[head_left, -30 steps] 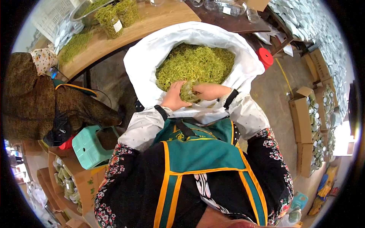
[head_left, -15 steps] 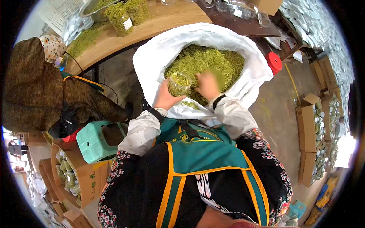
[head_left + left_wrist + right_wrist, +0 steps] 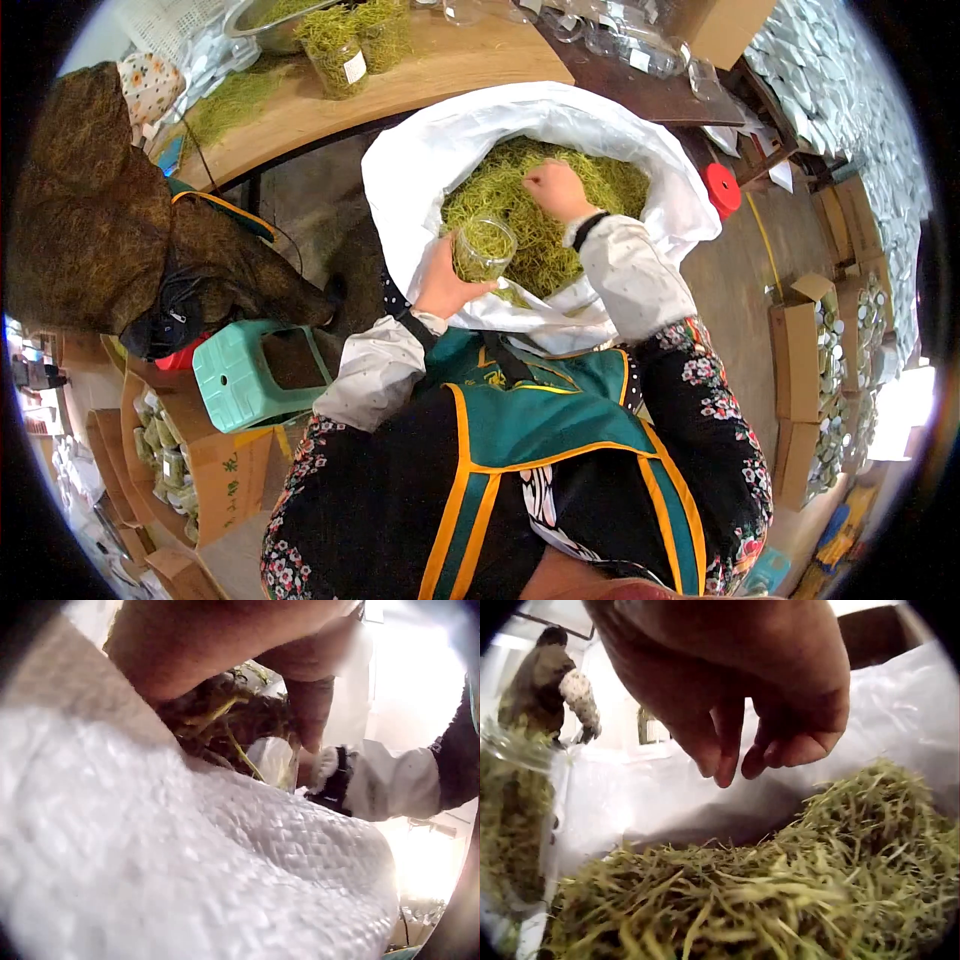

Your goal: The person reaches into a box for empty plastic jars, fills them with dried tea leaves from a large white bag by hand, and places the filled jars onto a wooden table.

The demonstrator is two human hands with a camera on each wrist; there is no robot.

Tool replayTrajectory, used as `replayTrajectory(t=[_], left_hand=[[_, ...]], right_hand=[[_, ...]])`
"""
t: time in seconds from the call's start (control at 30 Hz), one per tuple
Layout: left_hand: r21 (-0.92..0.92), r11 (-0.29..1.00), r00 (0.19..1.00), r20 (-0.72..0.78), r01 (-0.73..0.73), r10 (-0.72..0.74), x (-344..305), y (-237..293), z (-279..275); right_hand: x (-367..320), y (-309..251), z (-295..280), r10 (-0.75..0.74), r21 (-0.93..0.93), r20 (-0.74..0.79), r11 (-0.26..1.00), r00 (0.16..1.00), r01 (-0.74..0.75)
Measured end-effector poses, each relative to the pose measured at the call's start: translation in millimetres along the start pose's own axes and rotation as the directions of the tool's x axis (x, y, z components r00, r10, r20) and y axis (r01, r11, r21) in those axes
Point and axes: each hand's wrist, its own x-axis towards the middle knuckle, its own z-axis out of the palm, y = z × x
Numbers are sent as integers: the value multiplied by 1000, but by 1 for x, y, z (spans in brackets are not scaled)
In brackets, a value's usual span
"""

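Observation:
My left hand (image 3: 446, 280) holds a clear plastic jar (image 3: 485, 248) by its side, with dried yellow-green strands inside and its mouth facing up. The jar stands over the near left part of a white woven sack (image 3: 402, 165) filled with the same dried strands (image 3: 545, 240). Above the heap, toward its far side, hovers my right hand (image 3: 558, 188). In the right wrist view its fingers (image 3: 724, 754) hang loosely bent over the strands (image 3: 765, 900), with nothing between fingertips and thumb. The left wrist view shows the sack's weave (image 3: 187, 862) close up, covering the lower jar.
Two filled jars (image 3: 340, 60) stand on the wooden table (image 3: 480, 60) beyond the sack, with empty clear jars (image 3: 630, 40) farther right. Another person (image 3: 90, 210) is at the left, near a green stool (image 3: 250, 375). A red lid-like object (image 3: 720, 190) and cardboard boxes (image 3: 795, 350) lie right.
My right hand has moved away from the jar's mouth, up and over the heap's far side. My left hand keeps its hold on the jar, now upright and in plain view.

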Motion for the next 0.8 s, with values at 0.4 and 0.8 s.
replayTrajectory(t=[0.4,0.8], left_hand=[[-292,956,998,58,26,-9,-14,-16,-12],[-341,939,975,222,52,27,8,-23,-6]], right_hand=[[68,11,69,107,-97,256,992,961,-84],[4,23,-5,169,347,242,905,955,-248]])
